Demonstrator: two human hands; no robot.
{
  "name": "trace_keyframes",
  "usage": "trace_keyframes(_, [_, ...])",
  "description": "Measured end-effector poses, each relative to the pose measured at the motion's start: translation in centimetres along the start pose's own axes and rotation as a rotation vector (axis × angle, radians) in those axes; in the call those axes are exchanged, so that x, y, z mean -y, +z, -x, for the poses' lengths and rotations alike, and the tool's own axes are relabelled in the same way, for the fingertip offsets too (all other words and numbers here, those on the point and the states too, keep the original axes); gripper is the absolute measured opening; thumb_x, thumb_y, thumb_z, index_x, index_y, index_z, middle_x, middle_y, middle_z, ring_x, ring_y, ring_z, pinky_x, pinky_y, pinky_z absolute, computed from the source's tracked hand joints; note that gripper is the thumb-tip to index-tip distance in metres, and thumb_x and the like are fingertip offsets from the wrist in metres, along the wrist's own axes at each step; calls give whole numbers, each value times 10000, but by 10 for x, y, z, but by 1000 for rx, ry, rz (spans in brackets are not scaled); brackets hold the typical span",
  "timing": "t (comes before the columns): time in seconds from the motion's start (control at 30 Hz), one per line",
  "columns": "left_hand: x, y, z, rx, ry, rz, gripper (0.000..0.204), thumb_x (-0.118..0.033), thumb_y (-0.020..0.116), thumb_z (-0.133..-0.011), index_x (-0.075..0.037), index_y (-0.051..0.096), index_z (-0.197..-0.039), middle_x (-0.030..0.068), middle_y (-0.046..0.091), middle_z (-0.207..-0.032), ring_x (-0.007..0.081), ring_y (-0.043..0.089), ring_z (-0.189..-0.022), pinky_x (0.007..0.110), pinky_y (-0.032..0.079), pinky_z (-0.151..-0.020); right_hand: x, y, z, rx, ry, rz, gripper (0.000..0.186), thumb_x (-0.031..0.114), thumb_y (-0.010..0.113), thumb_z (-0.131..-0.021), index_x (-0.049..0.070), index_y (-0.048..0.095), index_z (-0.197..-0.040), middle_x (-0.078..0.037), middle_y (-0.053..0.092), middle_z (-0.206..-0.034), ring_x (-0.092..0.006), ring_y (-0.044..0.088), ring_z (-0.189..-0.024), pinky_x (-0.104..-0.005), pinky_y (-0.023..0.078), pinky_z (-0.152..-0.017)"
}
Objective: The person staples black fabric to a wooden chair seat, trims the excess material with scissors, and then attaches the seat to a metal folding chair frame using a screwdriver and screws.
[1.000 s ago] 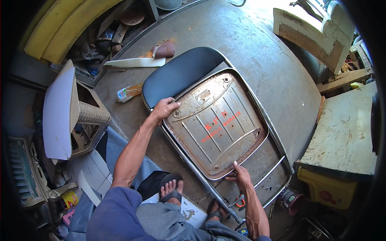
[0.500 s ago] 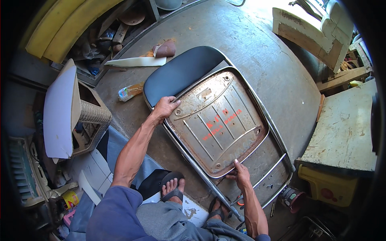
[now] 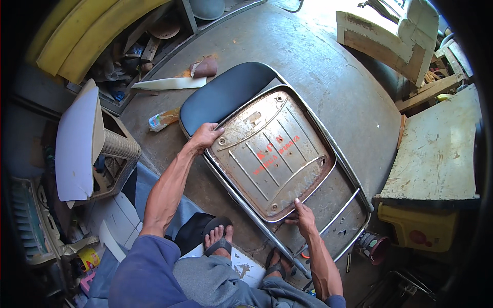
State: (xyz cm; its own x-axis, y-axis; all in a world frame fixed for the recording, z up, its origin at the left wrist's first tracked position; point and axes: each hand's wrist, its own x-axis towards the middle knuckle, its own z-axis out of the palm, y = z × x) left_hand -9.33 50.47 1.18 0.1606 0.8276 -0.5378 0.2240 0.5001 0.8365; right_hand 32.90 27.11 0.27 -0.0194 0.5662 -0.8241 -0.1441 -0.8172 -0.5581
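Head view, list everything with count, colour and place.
Chair: one, black and silver, centre
Metal seat: one, rusty grey, centre
Stool: one, brown, left
Board: one, white, left, by stool
Curved pads: at least two, yellow, upper left
Strip: one, white, upper left
Box: one, yellow, lower right
Panel: one, pale, right
Wooden frame: one, white and brown, upper right
Clutter: uncounted, mixed, edges
Sandals: two, dark, bottom centre
Left hand, right hand: one each, bare, on seat edges

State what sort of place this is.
Likely a furniture repair or upholstery workshop, judging by the tubular-framed chair with its rusty metal panel, the part-bare wooden furniture piece at upper right, and the white strip on the floor.
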Motion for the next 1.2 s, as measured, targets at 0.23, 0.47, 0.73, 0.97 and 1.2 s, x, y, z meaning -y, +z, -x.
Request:
trace_keyframes(0.23, [1,-1,-2,34,15,37,276,-193,562,-1096,34,679,-1199,65,734,-947,121,680,-760,321,581,-695,4,-1,1,4,19,58,673,549,576,-1044,-73,606,-1298,-177,686,-1156,-270,721,-949,-391,647,-731])
trace_keyframes(0.47, [15,-14,-5,-29,103,-145,323,-250,601,-1061,27,699,-1195,27,713,-972,100,607,-833,311,516,-765,10,-9,56,-20,-222,464,661,487,598,-1040,-14,541,-1467,-170,699,-1207,-236,722,-996,-348,612,-828])
trace_keyframes(0.73, [19,-34,-6,4,80,-92,330,-233,586,-1081,22,646,-1283,54,718,-1116,139,653,-974,315,519,-902,-30,-131,174,-731,-494,-129,377,69,707,-946,-10,661,-1312,-28,679,-963,-86,632,-758,-249,558,-650])
trace_keyframes(0.97, [18,-27,-4,-12,-5,6,324,-255,593,-1081,7,647,-1264,85,736,-1106,185,705,-935,363,572,-866,-78,-179,167,-846,-413,-77,282,162,702,-975,22,734,-1218,-35,725,-868,-69,658,-750,-231,520,-587])
trace_keyframes(1.2, [18,-33,-11,15,-66,27,334,-252,602,-1069,5,637,-1278,93,733,-1111,213,710,-953,402,581,-887,-81,-174,80,-888,-292,474,380,354,736,-924,84,730,-1192,-141,748,-991,-295,723,-926,-430,560,-828])
